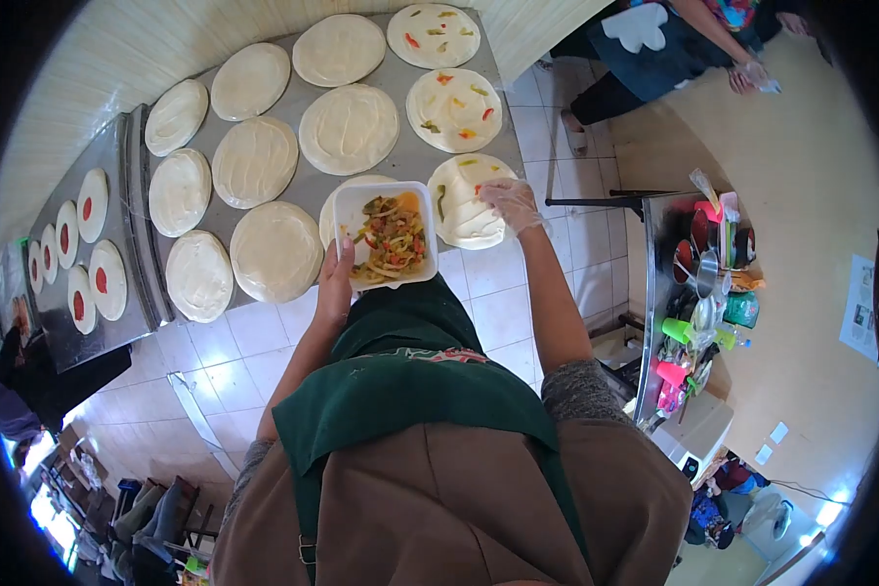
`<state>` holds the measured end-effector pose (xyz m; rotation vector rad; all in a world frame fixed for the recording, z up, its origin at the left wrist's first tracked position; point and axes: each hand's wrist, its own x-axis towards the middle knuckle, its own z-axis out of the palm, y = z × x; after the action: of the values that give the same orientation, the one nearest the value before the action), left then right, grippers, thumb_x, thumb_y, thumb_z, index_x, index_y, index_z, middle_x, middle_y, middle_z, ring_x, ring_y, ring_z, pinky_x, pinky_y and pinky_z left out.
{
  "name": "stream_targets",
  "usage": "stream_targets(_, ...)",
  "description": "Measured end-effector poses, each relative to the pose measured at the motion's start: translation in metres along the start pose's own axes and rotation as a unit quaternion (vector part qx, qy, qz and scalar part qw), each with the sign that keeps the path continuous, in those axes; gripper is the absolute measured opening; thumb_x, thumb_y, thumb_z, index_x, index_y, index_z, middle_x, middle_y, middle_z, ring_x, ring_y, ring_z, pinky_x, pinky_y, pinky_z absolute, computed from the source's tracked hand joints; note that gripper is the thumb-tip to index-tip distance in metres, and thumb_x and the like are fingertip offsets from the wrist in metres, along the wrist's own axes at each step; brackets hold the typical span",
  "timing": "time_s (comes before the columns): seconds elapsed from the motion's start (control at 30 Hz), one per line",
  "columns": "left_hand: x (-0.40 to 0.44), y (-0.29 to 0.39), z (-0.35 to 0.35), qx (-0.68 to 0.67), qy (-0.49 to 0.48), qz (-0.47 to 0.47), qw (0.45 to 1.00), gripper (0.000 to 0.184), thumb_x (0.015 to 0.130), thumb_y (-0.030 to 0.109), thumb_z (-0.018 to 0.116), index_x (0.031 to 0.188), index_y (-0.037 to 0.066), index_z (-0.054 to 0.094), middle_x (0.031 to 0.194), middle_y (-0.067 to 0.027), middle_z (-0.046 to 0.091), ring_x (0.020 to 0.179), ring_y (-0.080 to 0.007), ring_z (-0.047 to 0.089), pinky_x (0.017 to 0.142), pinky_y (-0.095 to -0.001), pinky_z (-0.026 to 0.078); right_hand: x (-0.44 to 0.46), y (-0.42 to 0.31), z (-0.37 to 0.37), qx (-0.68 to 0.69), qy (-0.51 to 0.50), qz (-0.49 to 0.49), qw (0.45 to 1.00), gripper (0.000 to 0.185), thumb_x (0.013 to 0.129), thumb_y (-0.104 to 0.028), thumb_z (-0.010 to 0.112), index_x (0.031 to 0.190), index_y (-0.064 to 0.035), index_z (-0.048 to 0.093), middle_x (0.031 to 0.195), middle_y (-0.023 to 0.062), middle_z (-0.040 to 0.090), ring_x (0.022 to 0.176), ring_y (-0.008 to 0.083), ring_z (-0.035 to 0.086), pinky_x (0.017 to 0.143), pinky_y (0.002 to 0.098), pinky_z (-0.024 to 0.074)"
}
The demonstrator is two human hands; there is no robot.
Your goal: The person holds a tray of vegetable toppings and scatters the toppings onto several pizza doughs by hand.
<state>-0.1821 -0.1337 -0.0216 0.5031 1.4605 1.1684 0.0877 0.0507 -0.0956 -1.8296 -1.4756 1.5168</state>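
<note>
My left hand (336, 283) grips the near left side of a white plastic tub (342, 210), thumb over its rim. Inside lie cooked pepper strips (393, 239) in red, green and yellow, with some orange oil. My right hand (513, 203), in a clear plastic glove, is over the front right dough round (471, 227), fingers pinched together; a reddish bit of pepper shows at the fingertips. That round is spread with a white layer and bears a few pepper strips. Behind it, two more rounds (454, 109) (434, 36) carry scattered pepper pieces.
Several plain spread rounds (350, 129) cover the grey table (249, 166). Left of it, a second table (63, 327) holds smaller rounds with red sauce (108, 280). A side table at right bears pots (706, 273) and cups. Another person (654, 59) stands at upper right.
</note>
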Motion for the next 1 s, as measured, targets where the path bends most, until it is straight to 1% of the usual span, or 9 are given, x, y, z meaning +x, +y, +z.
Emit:
stream_targets(0.07,0.001,-0.001,-0.003,0.014,0.012,0.002,1.000,0.054,0.099,0.044,0.040,0.131,0.000,0.043,0.120,-0.0125,0.054,0.109,-0.0190,0.051,0.096,-0.0314,0.038,0.000,0.012,0.007,-0.024,-0.028,-0.001,0.999,0.025,0.074,-0.024,0.070,0.089,-0.0038,0.072,0.074,0.0051,0.068,0.065,0.0119,0.061,0.060,0.0252,0.0493)
stream_targets(0.17,0.003,-0.004,-0.005,0.013,0.015,0.002,1.000,0.055,0.098,0.044,0.040,0.132,0.000,0.043,0.121,-0.0126,0.054,0.109,-0.0192,0.051,0.097,-0.0314,0.038,0.019,0.033,0.022,-0.232,0.037,-0.085,0.968,0.025,0.075,-0.026,0.067,0.090,-0.0074,0.072,0.079,0.0094,0.070,0.069,0.0188,0.065,0.066,0.0304,0.0513)
stream_targets(0.27,0.003,0.001,-0.004,0.013,0.009,-0.003,1.000,0.055,0.098,0.044,0.040,0.132,0.001,0.043,0.121,-0.0125,0.054,0.110,-0.0191,0.051,0.097,-0.0316,0.037,0.034,0.045,0.029,-0.265,0.167,-0.183,0.932,0.023,0.076,-0.027,0.064,0.089,-0.0102,0.073,0.083,0.0120,0.070,0.074,0.0250,0.067,0.071,0.0345,0.0515)
stream_targets(0.37,0.005,0.000,-0.006,0.020,0.010,-0.004,1.000,0.055,0.098,0.044,0.040,0.132,0.001,0.042,0.121,-0.0125,0.054,0.110,-0.0190,0.051,0.097,-0.0317,0.037,0.029,0.018,0.020,-0.223,0.182,-0.116,0.951,0.023,0.078,-0.029,0.060,0.088,-0.0130,0.073,0.086,0.0150,0.069,0.080,0.0324,0.066,0.073,0.0399,0.0513)
stream_targets(0.47,0.005,0.001,-0.004,0.021,0.017,0.007,1.000,0.055,0.098,0.044,0.040,0.132,0.001,0.042,0.121,-0.0124,0.054,0.110,-0.0189,0.051,0.097,-0.0317,0.037,0.049,0.037,0.008,-0.228,0.192,-0.136,0.945,0.022,0.077,-0.029,0.065,0.089,-0.0118,0.073,0.081,0.0122,0.070,0.075,0.0263,0.067,0.070,0.0357,0.0516)
stream_targets(0.57,0.005,-0.004,-0.003,0.011,0.022,0.008,1.000,0.055,0.098,0.044,0.041,0.132,0.001,0.043,0.121,-0.0122,0.054,0.110,-0.0186,0.051,0.097,-0.0316,0.037,0.054,0.052,-0.003,-0.234,0.124,-0.152,0.952,0.023,0.076,-0.031,0.066,0.089,-0.0136,0.074,0.082,0.0119,0.070,0.075,0.0253,0.067,0.071,0.0361,0.0515)
stream_targets(0.67,0.004,-0.002,-0.003,0.023,0.020,0.003,1.000,0.055,0.098,0.044,0.041,0.132,0.001,0.043,0.120,-0.0121,0.054,0.110,-0.0183,0.050,0.096,-0.0314,0.038,0.048,0.060,0.003,-0.300,0.100,-0.126,0.940,0.018,0.077,-0.026,0.060,0.080,-0.0119,0.071,0.082,0.0134,0.068,0.078,0.0307,0.066,0.071,0.0395,0.0515)
stream_targets(0.87,0.006,-0.006,0.000,-0.012,-0.001,0.005,1.000,0.054,0.098,0.044,0.041,0.131,0.001,0.043,0.118,-0.0109,0.055,0.107,-0.0169,0.050,0.093,-0.0299,0.039,0.012,0.014,0.003,-0.415,0.222,-0.173,0.865,0.018,0.077,-0.025,0.064,0.084,-0.0109,0.072,0.086,0.0110,0.068,0.082,0.0285,0.065,0.075,0.0376,0.0506)
stream_targets(1.0,0.006,-0.008,0.001,0.013,-0.010,0.012,1.000,0.051,0.098,0.042,0.042,0.127,0.001,0.044,0.114,-0.0095,0.056,0.102,-0.0153,0.050,0.091,-0.0290,0.039,-0.046,-0.057,0.011,-0.250,0.093,-0.237,0.934,0.017,0.077,-0.022,0.063,0.085,-0.0084,0.070,0.086,0.0112,0.068,0.081,0.0291,0.064,0.076,0.0376,0.0498)
